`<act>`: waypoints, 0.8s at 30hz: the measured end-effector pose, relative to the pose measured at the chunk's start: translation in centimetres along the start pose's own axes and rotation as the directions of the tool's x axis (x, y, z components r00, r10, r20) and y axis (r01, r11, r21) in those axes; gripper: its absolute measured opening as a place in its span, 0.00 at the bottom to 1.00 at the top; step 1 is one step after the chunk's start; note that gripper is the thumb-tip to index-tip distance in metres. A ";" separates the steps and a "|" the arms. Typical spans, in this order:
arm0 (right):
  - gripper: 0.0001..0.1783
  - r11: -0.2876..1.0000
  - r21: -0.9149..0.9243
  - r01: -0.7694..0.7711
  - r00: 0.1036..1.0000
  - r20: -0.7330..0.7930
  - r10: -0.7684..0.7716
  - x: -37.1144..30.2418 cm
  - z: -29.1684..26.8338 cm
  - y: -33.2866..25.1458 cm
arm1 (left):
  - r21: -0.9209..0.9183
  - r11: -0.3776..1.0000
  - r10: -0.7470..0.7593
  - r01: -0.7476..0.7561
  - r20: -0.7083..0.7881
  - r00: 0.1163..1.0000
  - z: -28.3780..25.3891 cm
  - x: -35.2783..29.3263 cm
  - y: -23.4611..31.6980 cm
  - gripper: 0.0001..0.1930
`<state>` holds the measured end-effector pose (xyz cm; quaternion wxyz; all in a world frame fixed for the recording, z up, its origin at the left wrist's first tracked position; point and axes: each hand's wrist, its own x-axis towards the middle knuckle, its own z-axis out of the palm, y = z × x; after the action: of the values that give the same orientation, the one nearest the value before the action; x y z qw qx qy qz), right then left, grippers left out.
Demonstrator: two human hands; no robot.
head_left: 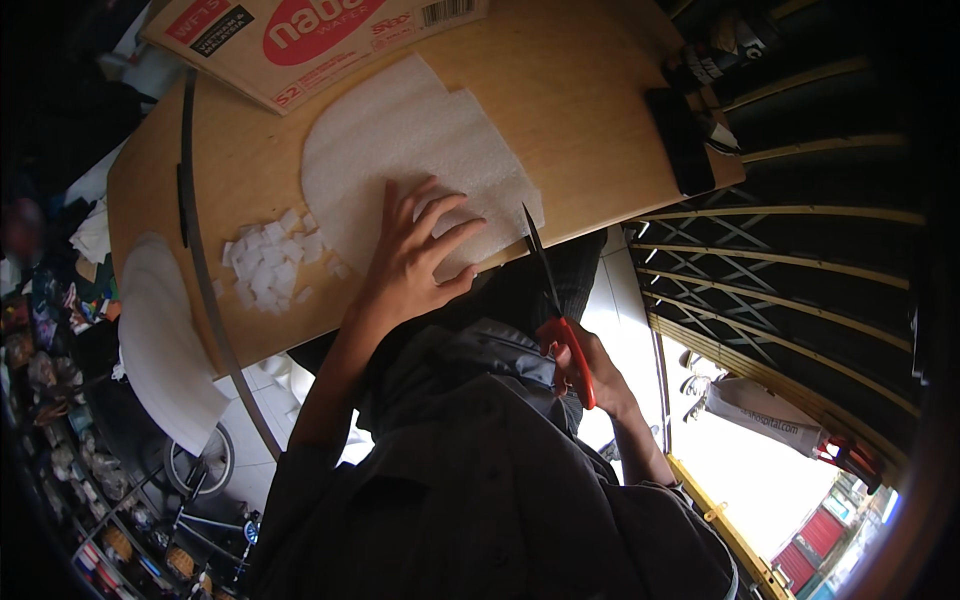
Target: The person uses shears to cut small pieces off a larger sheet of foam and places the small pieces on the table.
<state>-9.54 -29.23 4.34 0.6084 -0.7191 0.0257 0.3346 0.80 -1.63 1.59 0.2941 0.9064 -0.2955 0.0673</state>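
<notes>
A white foam sheet (400,130) lies on the wooden table (580,110), its near right corner reaching the front edge. My left hand (425,240) rests on the sheet with its fingers spread, holding nothing. In my right hand (590,365), just off the table's front edge, is a pair of scissors (573,350) with red handles. The dark blades point up toward the sheet's near right corner, and their tip overlaps it in view. Left of my left hand sits a pile of small white foam squares (268,265).
A printed cardboard box (350,40) stands at the back of the table. Another white foam sheet (165,340) hangs over the left edge, near a dark strap (200,270). A black object (682,140) lies at the right end, beside a folding metal gate (790,210). A bicycle (200,480) stands lower left.
</notes>
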 end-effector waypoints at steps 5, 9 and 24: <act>0.40 0.999 0.004 -0.039 0.998 -0.053 0.039 0.8 0.6 -1.2 | -0.016 1.000 0.008 -0.008 -0.009 1.000 -0.1 -0.3 -0.1 0.24; 0.33 0.996 -0.030 -0.087 0.994 -0.064 0.085 1.2 0.0 -1.5 | -0.021 1.000 0.014 -0.014 -0.019 1.000 0.0 -0.5 -0.3 0.24; 0.24 0.980 -0.006 -0.201 0.975 -0.099 0.200 1.3 -0.6 -1.9 | 0.071 0.996 -0.054 0.057 -0.039 0.998 0.0 0.7 2.2 0.24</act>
<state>-7.42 -28.82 5.32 0.5638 -0.7333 0.1251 0.3588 0.13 -3.43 2.84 0.2685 0.9229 -0.2619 0.0865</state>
